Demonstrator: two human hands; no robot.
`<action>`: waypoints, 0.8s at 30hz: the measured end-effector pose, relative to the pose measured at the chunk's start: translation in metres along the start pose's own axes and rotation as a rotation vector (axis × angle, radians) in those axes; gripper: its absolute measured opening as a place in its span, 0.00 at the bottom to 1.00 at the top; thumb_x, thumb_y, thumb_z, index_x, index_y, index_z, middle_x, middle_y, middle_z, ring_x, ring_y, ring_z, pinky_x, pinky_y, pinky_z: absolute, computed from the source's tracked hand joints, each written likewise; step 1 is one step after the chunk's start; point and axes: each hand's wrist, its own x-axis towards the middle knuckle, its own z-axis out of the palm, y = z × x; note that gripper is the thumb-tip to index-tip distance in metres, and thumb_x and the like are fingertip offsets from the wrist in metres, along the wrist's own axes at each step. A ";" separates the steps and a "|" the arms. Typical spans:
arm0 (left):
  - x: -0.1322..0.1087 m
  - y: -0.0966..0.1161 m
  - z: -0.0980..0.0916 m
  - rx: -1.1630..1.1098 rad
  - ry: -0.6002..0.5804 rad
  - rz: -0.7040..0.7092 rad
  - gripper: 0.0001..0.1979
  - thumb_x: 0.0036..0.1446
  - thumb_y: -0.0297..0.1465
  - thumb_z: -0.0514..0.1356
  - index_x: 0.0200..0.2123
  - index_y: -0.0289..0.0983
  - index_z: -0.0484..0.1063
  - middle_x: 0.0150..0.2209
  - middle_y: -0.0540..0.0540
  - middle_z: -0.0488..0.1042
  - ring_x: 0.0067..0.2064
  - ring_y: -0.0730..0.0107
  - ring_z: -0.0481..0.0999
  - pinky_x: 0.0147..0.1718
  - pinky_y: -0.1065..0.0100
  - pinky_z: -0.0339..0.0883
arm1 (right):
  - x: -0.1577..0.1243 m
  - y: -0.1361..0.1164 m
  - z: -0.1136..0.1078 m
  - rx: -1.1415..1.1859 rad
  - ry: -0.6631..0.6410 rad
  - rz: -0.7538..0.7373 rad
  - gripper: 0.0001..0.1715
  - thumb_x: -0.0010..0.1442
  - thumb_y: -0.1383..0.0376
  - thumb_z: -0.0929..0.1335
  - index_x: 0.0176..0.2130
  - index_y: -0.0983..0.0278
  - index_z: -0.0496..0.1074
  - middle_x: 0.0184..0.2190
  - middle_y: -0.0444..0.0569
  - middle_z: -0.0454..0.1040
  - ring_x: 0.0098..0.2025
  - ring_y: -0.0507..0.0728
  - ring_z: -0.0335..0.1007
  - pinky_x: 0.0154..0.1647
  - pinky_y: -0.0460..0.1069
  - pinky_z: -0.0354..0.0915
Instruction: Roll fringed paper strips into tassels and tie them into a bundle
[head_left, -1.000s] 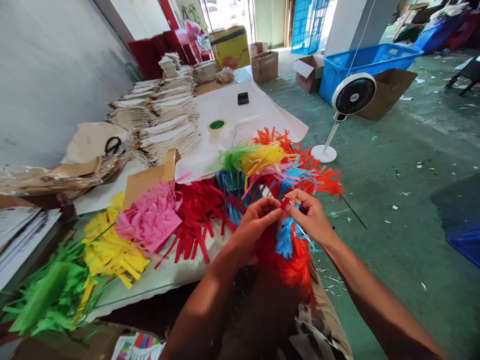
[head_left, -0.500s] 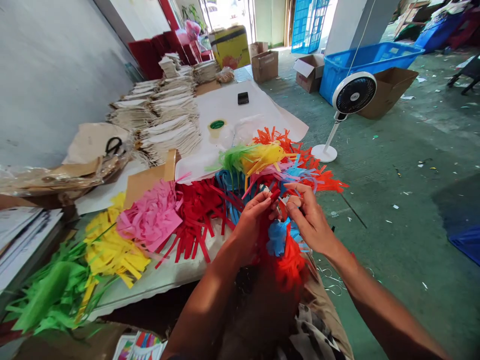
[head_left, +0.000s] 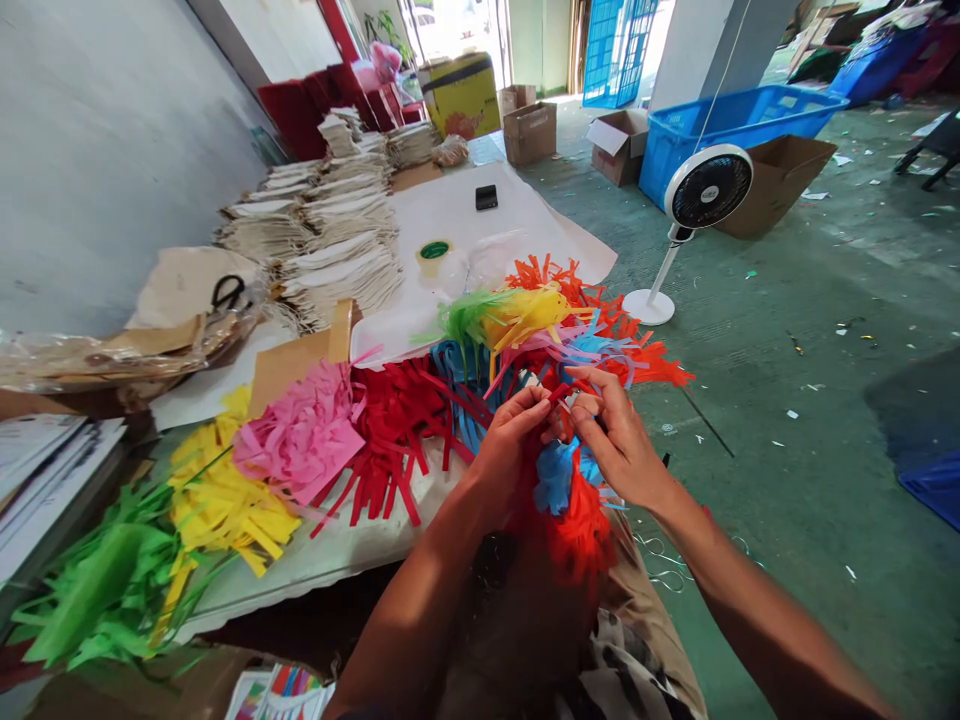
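Observation:
My left hand (head_left: 514, 440) is closed, thumb and fingers pinching the twisted neck of a red tissue-paper tassel (head_left: 559, 393). My right hand (head_left: 621, 445) faces it, thumb and fingertips closed at the other end of that red twist. Most of this tassel hangs in shadow under my left hand. Below and between my hands hang a light-blue tassel (head_left: 555, 476) and an orange tassel (head_left: 583, 525). Just beyond my fingers lie green (head_left: 474, 318), yellow (head_left: 529, 312) and more orange (head_left: 652, 362) fringed tassels. Whether a string passes between my fingertips is too small to tell.
Red (head_left: 394, 410), pink (head_left: 304, 430), yellow (head_left: 225, 500) and green (head_left: 105, 580) fringe lies along the table's left side. Behind are stacked off-white bundles (head_left: 341, 225), a tape roll (head_left: 433, 250) and a phone-like black object (head_left: 486, 197). A fan (head_left: 709, 187) stands on the floor at right.
The red twist has tipped from pointing upward to lying toward my right hand, and its end now meets my right fingertips. My left fingers have shifted slightly right.

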 end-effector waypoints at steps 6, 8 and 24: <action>-0.004 -0.003 0.001 0.204 0.053 0.059 0.20 0.63 0.49 0.66 0.33 0.37 0.71 0.28 0.52 0.69 0.29 0.75 0.65 0.30 0.72 0.60 | 0.001 0.000 0.001 -0.064 0.023 0.040 0.23 0.79 0.56 0.59 0.68 0.55 0.57 0.30 0.40 0.65 0.32 0.55 0.65 0.38 0.52 0.61; -0.004 -0.003 0.001 0.300 0.071 0.085 0.21 0.63 0.49 0.67 0.33 0.36 0.72 0.29 0.51 0.71 0.30 0.75 0.68 0.31 0.73 0.62 | 0.000 0.001 0.001 -0.082 0.030 0.041 0.23 0.79 0.56 0.59 0.68 0.55 0.58 0.31 0.41 0.66 0.32 0.55 0.65 0.38 0.52 0.61; -0.003 0.000 0.005 0.661 0.154 0.447 0.05 0.63 0.37 0.70 0.37 0.43 0.82 0.40 0.47 0.80 0.42 0.66 0.78 0.45 0.65 0.70 | 0.000 -0.003 -0.002 -0.079 0.039 0.052 0.22 0.78 0.53 0.59 0.65 0.54 0.61 0.30 0.43 0.69 0.31 0.57 0.65 0.36 0.53 0.62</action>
